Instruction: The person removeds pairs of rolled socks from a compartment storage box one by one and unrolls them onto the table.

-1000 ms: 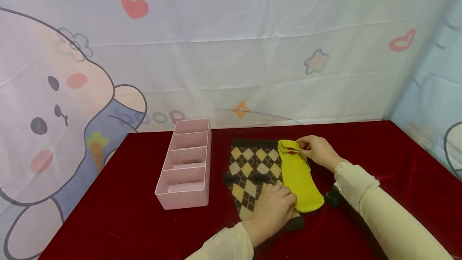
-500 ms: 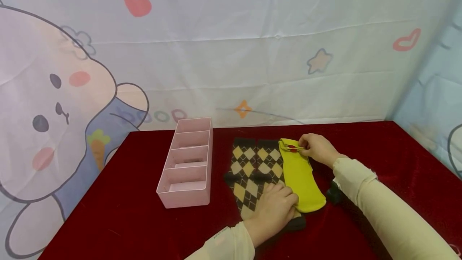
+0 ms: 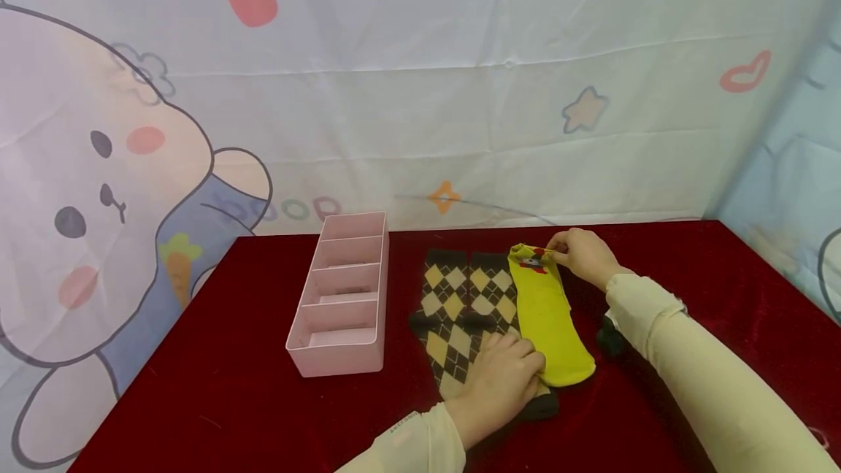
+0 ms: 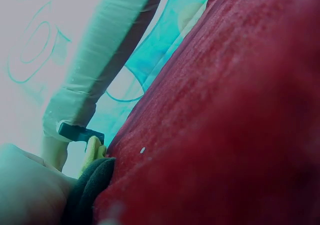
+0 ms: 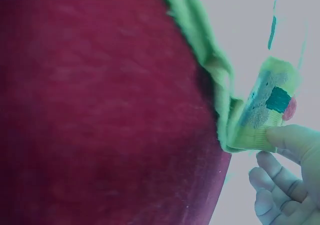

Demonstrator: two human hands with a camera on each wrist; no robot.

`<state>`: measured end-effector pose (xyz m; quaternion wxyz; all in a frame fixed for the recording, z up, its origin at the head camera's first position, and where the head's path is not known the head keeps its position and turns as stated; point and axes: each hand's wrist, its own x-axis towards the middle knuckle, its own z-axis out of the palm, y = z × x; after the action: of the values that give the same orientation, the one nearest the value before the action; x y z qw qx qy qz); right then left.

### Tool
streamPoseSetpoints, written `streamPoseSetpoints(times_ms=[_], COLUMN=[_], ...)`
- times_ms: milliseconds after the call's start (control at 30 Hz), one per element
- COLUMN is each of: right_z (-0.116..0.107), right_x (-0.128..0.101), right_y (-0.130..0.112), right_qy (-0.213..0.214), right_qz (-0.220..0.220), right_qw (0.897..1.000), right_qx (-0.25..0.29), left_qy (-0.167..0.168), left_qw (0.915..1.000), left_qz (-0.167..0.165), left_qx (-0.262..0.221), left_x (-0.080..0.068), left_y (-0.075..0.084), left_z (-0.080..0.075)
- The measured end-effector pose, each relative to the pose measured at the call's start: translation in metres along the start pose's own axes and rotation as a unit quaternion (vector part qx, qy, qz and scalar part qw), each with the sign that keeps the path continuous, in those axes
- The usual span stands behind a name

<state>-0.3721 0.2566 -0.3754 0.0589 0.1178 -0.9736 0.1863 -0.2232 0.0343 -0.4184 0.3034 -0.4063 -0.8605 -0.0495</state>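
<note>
Table [image 3: 217, 400] with dark red velvet cover fills lower frame. Directly on it: pink divided organizer [image 3: 342, 296] left of centre; two argyle socks [image 3: 463, 312] at centre, side by side; a small dark object [image 3: 611, 338] right of centre, partly hidden.

Head view looks down from above — 2 wrist views skim the red cloth [image 3: 657, 254] close-up.

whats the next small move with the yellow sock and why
Probably fold the cuff toward the toe. The right hand pinches the raised cuff of the yellow sock, while the left hand presses its toe end flat on the argyle socks.
</note>
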Motion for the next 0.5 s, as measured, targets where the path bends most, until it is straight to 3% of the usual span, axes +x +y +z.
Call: streamPoseSetpoints(times_ms=[500], right_z=[0.009], right_x=[0.017], right_y=[0.003], right_qy=[-0.006], right_qz=[0.056], right_qw=[0.997], right_qx=[0.06], left_qy=[0.0], left_qw=[1.0], left_qz=[0.006], left_qx=[0.006], left_x=[0.0], left_y=[-0.002], left_z=[-0.003])
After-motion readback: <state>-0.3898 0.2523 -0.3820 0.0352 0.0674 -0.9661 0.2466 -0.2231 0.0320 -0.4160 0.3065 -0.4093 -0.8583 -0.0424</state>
